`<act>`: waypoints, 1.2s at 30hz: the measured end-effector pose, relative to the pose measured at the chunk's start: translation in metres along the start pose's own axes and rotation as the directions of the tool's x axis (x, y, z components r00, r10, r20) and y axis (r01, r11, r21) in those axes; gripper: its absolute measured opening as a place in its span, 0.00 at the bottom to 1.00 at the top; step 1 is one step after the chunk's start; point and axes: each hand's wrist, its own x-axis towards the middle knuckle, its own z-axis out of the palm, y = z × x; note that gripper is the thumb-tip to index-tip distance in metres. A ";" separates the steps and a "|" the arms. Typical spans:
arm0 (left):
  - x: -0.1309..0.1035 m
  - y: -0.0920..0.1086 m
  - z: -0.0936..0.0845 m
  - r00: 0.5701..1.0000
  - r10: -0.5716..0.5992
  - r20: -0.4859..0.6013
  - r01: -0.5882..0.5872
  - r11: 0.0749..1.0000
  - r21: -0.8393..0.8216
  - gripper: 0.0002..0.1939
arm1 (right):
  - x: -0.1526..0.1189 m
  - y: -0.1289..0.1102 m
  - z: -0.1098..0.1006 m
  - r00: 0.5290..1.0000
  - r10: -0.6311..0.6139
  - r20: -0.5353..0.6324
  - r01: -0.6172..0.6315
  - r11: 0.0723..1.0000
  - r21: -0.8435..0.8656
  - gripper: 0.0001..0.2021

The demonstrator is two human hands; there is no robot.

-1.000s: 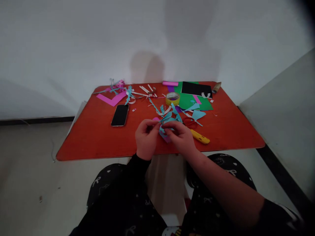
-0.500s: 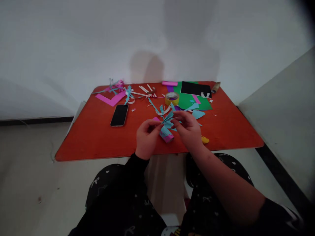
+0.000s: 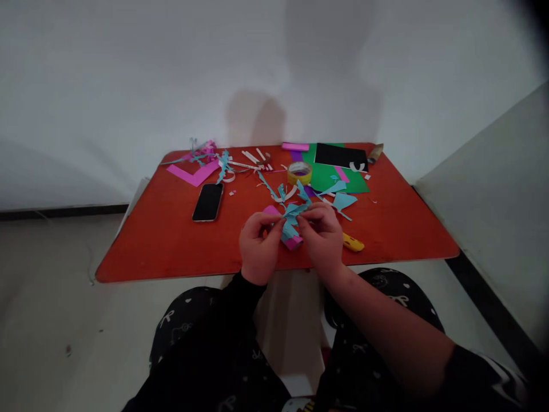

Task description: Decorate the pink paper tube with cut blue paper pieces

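Between my hands is a piece of pleated light-blue paper (image 3: pixel 292 212), raised just over the front of the table. My left hand (image 3: pixel 259 243) pinches its left end between thumb and fingertips. At the opposite end, the thumb and fingers of my right hand (image 3: pixel 322 234) are closed on the same paper. Beneath it lies a pink paper roll (image 3: pixel 294 242), partly covered by blue paper and my hands. A yellow cutter (image 3: pixel 353 242) rests on the table just right of my right hand.
The red table (image 3: pixel 154 246) stands against a white wall. A phone (image 3: pixel 208 202) lies at left, with a pink paper strip (image 3: pixel 194 174) behind it. A tape roll (image 3: pixel 299 173) sits mid-table. Green paper (image 3: pixel 326 178), a black sheet (image 3: pixel 341 156) and blue scraps (image 3: pixel 344 201) lie at right.
My right hand has moved slightly down and left, exposing more of the yellow cutter. The pleated paper is now lower and stretched flatter between both hands.
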 end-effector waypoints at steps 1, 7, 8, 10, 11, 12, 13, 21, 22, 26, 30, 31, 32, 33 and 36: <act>0.000 0.000 0.000 1.000 -0.002 -0.008 0.002 1.000 0.001 0.05 | 0.000 -0.001 0.000 1.000 -0.011 0.001 0.011 1.000 -0.013 0.04; 0.000 0.001 -0.001 1.000 -0.014 0.005 0.014 0.999 0.044 0.06 | -0.002 0.001 0.000 1.000 -0.014 -0.004 0.014 0.999 -0.040 0.03; 0.000 0.001 -0.001 1.000 -0.019 0.008 0.018 0.998 0.053 0.06 | -0.002 0.002 0.000 1.000 -0.004 -0.007 0.003 1.000 -0.027 0.03; 0.000 0.001 0.000 1.000 -0.025 0.008 0.024 0.998 0.062 0.06 | -0.003 0.004 0.000 1.000 0.011 -0.003 -0.011 1.000 0.006 0.02; 0.000 0.001 0.000 1.000 -0.024 0.010 0.023 0.998 0.062 0.05 | -0.004 0.005 0.000 1.000 0.015 -0.001 -0.015 1.000 0.017 0.01; 0.000 0.001 0.000 1.000 -0.021 0.012 0.020 0.998 0.059 0.05 | -0.004 0.005 0.000 1.000 0.017 0.002 -0.017 1.000 0.021 0.01; 0.000 0.001 0.000 1.000 -0.015 0.016 0.014 0.998 0.055 0.04 | -0.004 0.006 0.000 1.000 0.020 0.004 -0.020 1.000 0.019 0.01; -0.001 -0.001 -0.001 1.000 -0.004 0.028 0.003 0.999 0.052 0.03 | -0.006 0.008 0.002 0.997 0.081 -0.004 -0.080 0.995 0.067 0.03; -0.001 -0.001 0.000 1.000 -0.007 0.028 0.006 0.999 0.054 0.03 | -0.006 0.008 0.002 0.996 0.092 -0.004 -0.092 0.993 0.071 0.04; -0.001 -0.001 0.000 0.999 -0.029 0.021 0.028 0.999 0.046 0.05 | -0.006 0.006 0.004 0.991 0.136 0.013 -0.137 0.983 0.120 0.05; -0.001 0.000 0.000 0.999 -0.049 0.019 0.048 0.997 0.057 0.06 | -0.008 0.003 0.005 0.983 0.180 0.043 -0.185 0.972 0.148 0.06; -0.001 0.001 0.000 0.998 -0.053 0.019 0.051 0.997 0.059 0.05 | -0.009 0.003 0.005 0.982 0.183 0.048 -0.188 0.971 0.149 0.06; 0.000 0.001 0.000 0.998 -0.056 0.016 0.055 0.997 0.060 0.05 | -0.009 0.004 0.005 0.983 0.175 0.053 -0.181 0.972 0.150 0.05; 0.001 0.001 0.000 0.998 -0.061 0.011 0.061 0.997 0.057 0.05 | -0.008 0.004 0.004 0.985 0.159 0.059 -0.166 0.975 0.144 0.05; 0.007 0.002 -0.002 0.994 -0.113 -0.002 0.113 0.993 0.033 0.07 | -0.002 0.006 -0.002 0.994 0.086 0.072 -0.091 0.993 0.081 0.04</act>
